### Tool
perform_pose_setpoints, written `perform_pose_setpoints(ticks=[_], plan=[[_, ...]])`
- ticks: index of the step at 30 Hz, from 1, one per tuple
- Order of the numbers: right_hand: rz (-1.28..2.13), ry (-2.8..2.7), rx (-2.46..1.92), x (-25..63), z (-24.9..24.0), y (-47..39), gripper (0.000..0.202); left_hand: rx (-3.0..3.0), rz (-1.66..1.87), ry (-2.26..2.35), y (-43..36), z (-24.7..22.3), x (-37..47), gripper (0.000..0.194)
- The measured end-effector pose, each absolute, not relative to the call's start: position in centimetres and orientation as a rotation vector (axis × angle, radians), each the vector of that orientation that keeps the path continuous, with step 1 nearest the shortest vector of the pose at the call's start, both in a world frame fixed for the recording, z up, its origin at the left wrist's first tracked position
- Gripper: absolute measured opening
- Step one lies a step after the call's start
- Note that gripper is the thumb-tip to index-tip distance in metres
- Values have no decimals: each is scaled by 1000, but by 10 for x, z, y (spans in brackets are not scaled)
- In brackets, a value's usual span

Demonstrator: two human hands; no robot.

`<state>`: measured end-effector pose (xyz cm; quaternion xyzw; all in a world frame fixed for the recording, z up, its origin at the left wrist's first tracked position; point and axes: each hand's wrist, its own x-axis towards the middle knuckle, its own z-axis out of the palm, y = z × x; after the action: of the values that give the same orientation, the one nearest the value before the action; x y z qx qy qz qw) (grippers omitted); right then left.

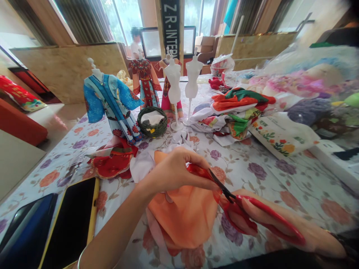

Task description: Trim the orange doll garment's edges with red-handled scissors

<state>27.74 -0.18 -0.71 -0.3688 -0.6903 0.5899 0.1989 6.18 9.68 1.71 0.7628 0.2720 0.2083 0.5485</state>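
Note:
My right hand (252, 213) grips a pair of scissors (269, 216) by their red handles. The dark blades are parted a little and reach up to the edge of a piece of orange and red fabric (185, 216). With fingers pinched, my left hand (179, 168) holds the red part of this fabric close to the blade tips. The orange cloth hangs below my left hand onto the flowered tablecloth (258, 170), and white cloth shows beside it. Whether the blades have fabric between them is hard to make out.
Behind my hands stand two white dress forms (173, 80) and small dressed mannequins, one in a blue robe (105, 95). A dark green basket (153, 123) sits before them. Two phones (70, 224) lie at left. Colourful fabrics (238, 108) and a printed bag (283, 136) lie at right.

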Motion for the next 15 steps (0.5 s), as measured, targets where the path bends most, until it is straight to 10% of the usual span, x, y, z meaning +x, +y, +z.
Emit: perform_pose_setpoints(ticks=[15], plan=[[1536,-2030,-1002,283,-3,3,49,1829,458,633,96,19,63,23]])
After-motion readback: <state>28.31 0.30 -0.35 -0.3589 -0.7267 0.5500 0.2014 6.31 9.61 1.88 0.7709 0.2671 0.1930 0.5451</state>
